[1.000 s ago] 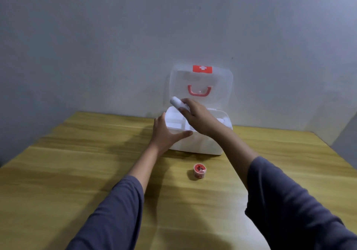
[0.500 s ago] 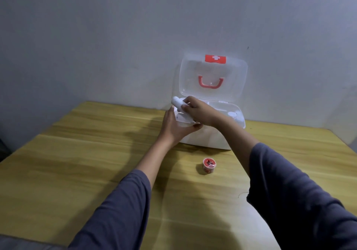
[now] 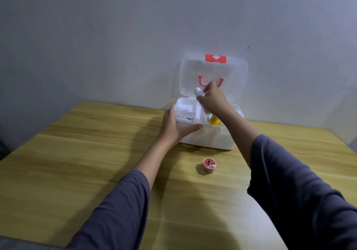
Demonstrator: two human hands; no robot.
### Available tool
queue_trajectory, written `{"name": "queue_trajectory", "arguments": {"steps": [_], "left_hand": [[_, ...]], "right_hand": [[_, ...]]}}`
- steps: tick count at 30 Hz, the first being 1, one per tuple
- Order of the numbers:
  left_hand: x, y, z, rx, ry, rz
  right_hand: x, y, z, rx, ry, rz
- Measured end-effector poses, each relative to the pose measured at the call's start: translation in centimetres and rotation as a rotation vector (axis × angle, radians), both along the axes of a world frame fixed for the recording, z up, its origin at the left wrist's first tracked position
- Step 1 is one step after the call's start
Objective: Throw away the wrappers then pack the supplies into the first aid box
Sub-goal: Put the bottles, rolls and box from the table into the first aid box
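White roll [image 3: 199, 93], held in the right hand [image 3: 212, 101], now stands more upright than half a second ago, lower end dipping into the first aid box [image 3: 208, 137], upper end above the rim. Fingers closed round it. Left hand [image 3: 173, 128] stays clasped on the box's front-left corner, thumb along the front wall. Yellow item [image 3: 214, 121] has come into sight inside. Red tape roll [image 3: 209, 165] unmoved on the wooden table [image 3: 77, 162], just before the box. Lid [image 3: 213, 75] upright against the wall.

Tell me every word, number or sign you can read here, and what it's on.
White cross sign, no words: on the red latch atop the first aid box's open lid.
Dark print on a white packet inside the box: too blurred to read.
Red tape roll on the table: markings unreadable.
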State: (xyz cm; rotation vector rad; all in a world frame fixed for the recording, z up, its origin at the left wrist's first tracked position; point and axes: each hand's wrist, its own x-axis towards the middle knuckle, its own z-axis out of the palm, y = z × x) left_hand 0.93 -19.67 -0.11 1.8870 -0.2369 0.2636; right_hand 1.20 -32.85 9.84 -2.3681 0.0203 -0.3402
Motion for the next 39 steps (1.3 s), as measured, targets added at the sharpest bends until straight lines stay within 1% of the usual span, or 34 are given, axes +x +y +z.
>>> {"name": "queue_trajectory", "arguments": {"steps": [8,11,15,17,21,24,29,33,35,39], "left_hand": [[-0.1,0.0,-0.1,-0.011,-0.009,-0.002],[-0.1,0.1,-0.1,-0.013,0.001,-0.002],[-0.1,0.1,0.1,-0.013,-0.015,-0.007],[0.0,0.1,0.0,-0.005,-0.02,0.0],[0.0,0.0,-0.1,0.001,0.009,0.005],[-0.3,0.0,0.2,0.003,0.017,-0.008],[-1.2,-0.3,0.1,-0.033,0.014,0.006],[-2.4,-0.5,-0.1,-0.054,0.04,0.031],[-2.6,-0.6,0.0,-0.054,0.047,0.034],[-2.4,-0.7,0.2,-0.038,0.053,0.036]], "right_hand": [[0.4,-0.9,-0.6,-0.022,0.1,-0.045],[0.5,-1.1,-0.6,-0.039,0.139,-0.015],[0.3,-1.4,-0.5,-0.193,0.169,0.094],[0.1,-1.6,-0.5,-0.234,0.172,0.112],[-0.1,-1.6,-1.0,-0.271,0.109,0.107],[-0.8,-1.6,-1.0,-0.28,-0.013,0.107],[-4.6,-3.0,-0.6,-0.132,-0.247,-0.002],[-9.4,-6.5,-3.0,-0.028,-0.348,-0.147],[-11.7,-8.8,-5.1,-0.04,-0.334,-0.212],[-16.0,-12.9,-9.6,-0.079,-0.186,-0.308]]}}
